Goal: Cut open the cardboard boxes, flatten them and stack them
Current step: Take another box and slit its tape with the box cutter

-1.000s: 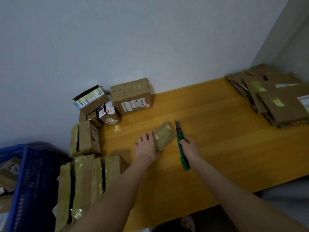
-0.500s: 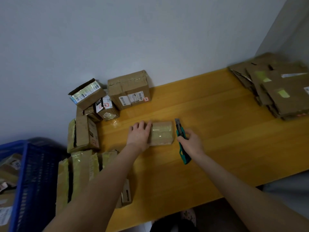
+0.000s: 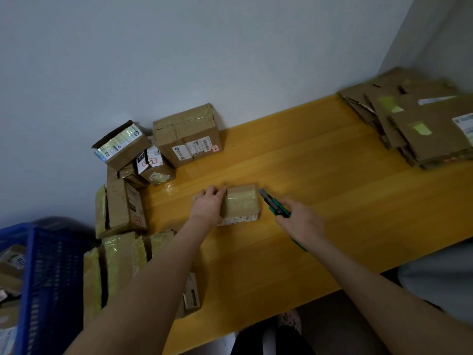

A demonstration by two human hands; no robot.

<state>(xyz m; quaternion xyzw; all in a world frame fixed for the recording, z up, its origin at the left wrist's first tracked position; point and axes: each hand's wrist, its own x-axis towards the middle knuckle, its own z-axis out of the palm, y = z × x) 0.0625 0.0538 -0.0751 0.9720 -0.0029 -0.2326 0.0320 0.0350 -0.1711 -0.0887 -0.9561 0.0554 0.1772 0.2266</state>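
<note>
A small taped cardboard box [image 3: 242, 204] lies flat on the yellow wooden table [image 3: 320, 190], near its middle. My left hand [image 3: 207, 204] presses on the box's left end, fingers over its top edge. My right hand [image 3: 299, 221] grips a green utility knife [image 3: 273, 206]. Its blade points up and left, a short gap from the box's right side. A stack of flattened cardboard [image 3: 419, 124] rests at the table's far right.
Several sealed boxes are piled at the table's left end, the largest [image 3: 188, 134] against the wall. A blue plastic crate [image 3: 48, 285] holding more boxes stands at the lower left. A grey wall runs behind the table.
The small box went from tilted on edge to lying flat, and my left hand shifted onto its left end. The knife stayed beside its right side.
</note>
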